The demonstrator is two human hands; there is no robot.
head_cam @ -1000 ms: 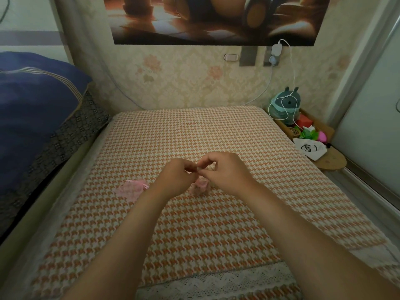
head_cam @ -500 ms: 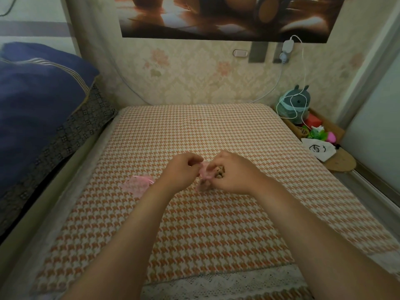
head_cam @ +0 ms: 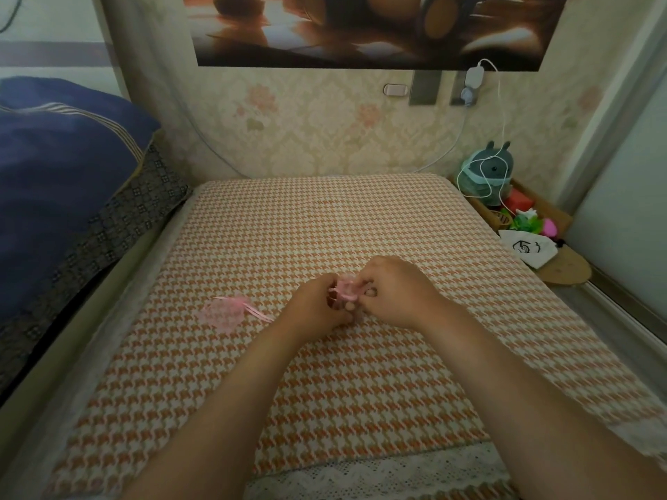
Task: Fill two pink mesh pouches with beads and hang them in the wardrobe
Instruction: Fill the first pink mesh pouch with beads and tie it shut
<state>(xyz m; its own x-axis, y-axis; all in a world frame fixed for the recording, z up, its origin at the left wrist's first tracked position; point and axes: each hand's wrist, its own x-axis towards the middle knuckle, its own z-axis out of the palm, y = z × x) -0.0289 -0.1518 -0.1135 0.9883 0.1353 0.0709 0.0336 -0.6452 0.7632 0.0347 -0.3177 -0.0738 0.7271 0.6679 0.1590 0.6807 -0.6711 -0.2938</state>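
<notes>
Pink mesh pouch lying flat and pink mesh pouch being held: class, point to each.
Flat pink mesh pouch (head_cam: 224, 313): head view, mesh body.
Held pink mesh pouch (head_cam: 347, 287): head view, bunched top.

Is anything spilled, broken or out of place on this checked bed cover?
Nothing stands out. Nothing lies spilled on the orange-and-cream houndstooth cover. One pink mesh pouch lies flat, ribbon trailing, while the left hand and right hand pinch the other pink pouch.
</notes>
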